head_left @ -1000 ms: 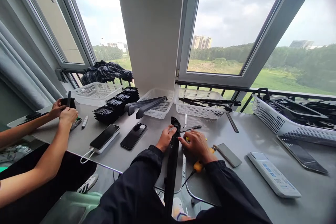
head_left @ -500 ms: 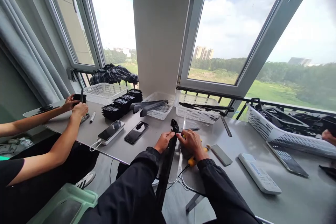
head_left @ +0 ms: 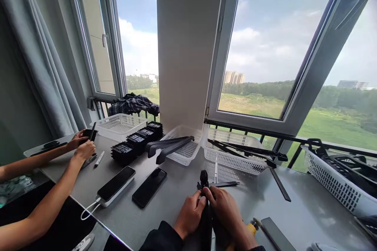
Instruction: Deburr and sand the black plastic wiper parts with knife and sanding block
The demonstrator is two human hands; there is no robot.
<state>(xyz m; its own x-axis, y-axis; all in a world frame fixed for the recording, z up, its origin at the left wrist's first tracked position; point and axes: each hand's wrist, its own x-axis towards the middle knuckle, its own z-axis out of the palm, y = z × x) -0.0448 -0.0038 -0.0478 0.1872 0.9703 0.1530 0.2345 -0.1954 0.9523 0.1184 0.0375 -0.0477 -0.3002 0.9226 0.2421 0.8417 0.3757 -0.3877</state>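
Note:
Both my hands grip a long black plastic strip [head_left: 204, 182] that stands nearly upright at the table's near edge. My left hand [head_left: 189, 215] is closed round its left side and my right hand [head_left: 226, 211] is closed round its right side, fingers meeting just below the strip's rounded top end. A yellow-handled tool [head_left: 252, 227] lies on the table right beside my right wrist. A thin dark rod [head_left: 224, 184] lies on the table just beyond the strip.
A co-worker's hands [head_left: 83, 145] at the left hold a small black part. Two phones [head_left: 149, 186], black part stacks [head_left: 135, 143], white baskets [head_left: 232, 157] with black strips, and a large basket [head_left: 332, 180] at the right sit on the grey table [head_left: 176, 200].
My head has tilted upward, so hands and table sit lower in view. The black strip has swung up closer to vertical, with both hands still closed on its upper end.

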